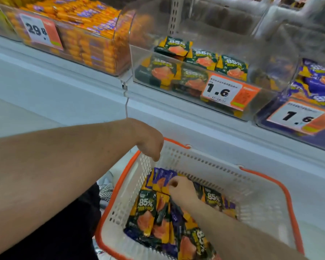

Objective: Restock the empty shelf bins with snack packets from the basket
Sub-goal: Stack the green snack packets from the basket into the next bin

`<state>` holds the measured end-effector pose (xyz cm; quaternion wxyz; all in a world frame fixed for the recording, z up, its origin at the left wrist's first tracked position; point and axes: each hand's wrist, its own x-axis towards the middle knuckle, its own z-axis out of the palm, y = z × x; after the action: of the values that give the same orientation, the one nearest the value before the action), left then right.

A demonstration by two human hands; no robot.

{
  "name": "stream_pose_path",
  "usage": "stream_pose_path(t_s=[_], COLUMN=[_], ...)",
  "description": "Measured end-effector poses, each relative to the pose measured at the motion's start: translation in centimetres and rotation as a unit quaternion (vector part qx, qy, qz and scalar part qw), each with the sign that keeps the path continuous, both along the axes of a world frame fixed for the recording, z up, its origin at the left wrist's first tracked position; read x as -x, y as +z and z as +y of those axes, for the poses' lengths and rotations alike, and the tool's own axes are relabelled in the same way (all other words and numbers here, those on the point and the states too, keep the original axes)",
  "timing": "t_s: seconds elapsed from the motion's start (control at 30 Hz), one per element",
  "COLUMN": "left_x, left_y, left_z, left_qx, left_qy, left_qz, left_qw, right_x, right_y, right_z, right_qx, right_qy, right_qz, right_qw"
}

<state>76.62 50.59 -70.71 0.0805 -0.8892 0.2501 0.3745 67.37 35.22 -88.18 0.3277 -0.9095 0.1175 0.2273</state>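
While left hand (149, 145) grips basket (261, 194), right hand (181, 190) seemingly pinching packets (162, 180).

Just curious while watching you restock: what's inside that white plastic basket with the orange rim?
The white plastic basket with the orange rim holds dark green snack packets and purple ones. The right hand reaches among them, covering some; the basket's bottom is hidden.

one basket (178, 152), three price tags (230, 91), two hands (182, 190).

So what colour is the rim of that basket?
Orange, on a white basket; the head view shows it.
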Motion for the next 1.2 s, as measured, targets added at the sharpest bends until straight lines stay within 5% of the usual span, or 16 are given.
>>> stream_pose_path(t_s=[0.13, 0.4, 0.63, 1.0, 1.1, 1.2], left_x=[0.6, 0.7, -0.1, -1.1, -1.0, -0.8], left_y=[0.1, 0.5, 2.3, 4.8, 5.9, 6.9], left_z=[-0.7, -0.7, 0.0, 0.6, 1.5, 2.3], left_qx=[-0.001, 0.006, 0.054, 0.159, 0.238, 0.358], left_qy=[-0.011, -0.001, 0.037, 0.124, 0.145, 0.224], left_qz=[0.001, -0.003, -0.019, -0.03, 0.012, 0.086], left_qw=[1.0, 1.0, 0.998, 0.979, 0.96, 0.902], right_x=[2.6, 4.1, 1.7, -2.8, -2.9, -2.8], right_y=[-3.2, -4.7, -1.7, 13.2, 16.7, 19.7], right_z=[2.4, 5.5, 4.5, -0.6, -1.4, -1.8], right_qx=[-0.101, -0.141, -0.073, -0.177, -0.21, -0.257], right_qy=[-0.141, -0.173, -0.096, -0.079, -0.073, -0.076], right_qz=[0.192, 0.211, 0.11, -0.136, -0.18, -0.207], right_qw=[0.966, 0.952, 0.987, 0.971, 0.958, 0.941])
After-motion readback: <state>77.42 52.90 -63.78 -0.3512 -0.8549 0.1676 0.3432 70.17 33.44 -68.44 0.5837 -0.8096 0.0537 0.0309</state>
